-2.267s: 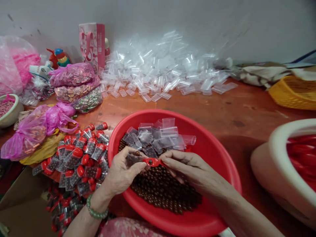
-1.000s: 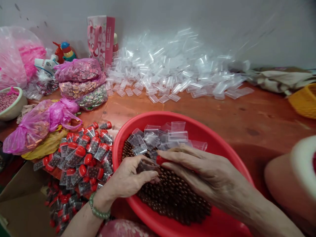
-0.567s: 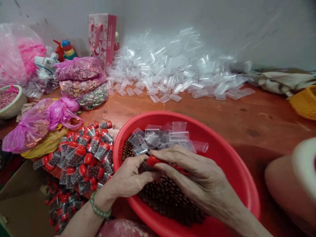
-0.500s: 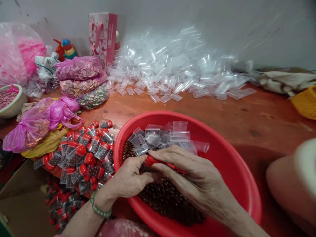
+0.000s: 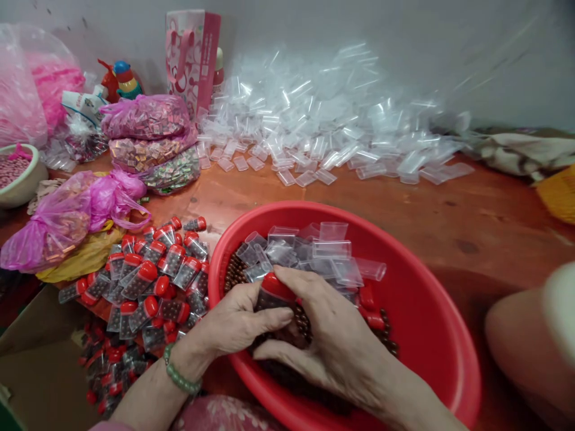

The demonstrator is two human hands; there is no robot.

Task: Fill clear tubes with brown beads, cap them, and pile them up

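Observation:
My left hand [image 5: 238, 323], with a green bead bracelet at the wrist, is closed around a small clear container [image 5: 274, 291] of dark contents with a red cap. The container is tilted above the red basin [image 5: 426, 275]. My right hand [image 5: 332, 329] is at the cap's right side, its fingertips against the cap and its thumb spread away below. Under my hands in the basin lie brown beads [image 5: 303, 320], partly hidden. Empty clear sleeves [image 5: 332, 249] lie in the far part of the basin, and red caps [image 5: 369, 302] are just right of my right hand.
Filled red-capped containers [image 5: 148, 278] are heaped left of the basin, above a cardboard box [image 5: 31, 359] holding more. A large pile of clear sleeves [image 5: 314, 120] lies along the wall. Pink bags [image 5: 148, 140], a bowl [image 5: 27, 185] and a gift bag [image 5: 191, 60] stand farther left.
My right hand's thumb has come off the red cap and moved down, away from the fingers. The capped container in my left hand now shows more fully, as do the caps in the basin.

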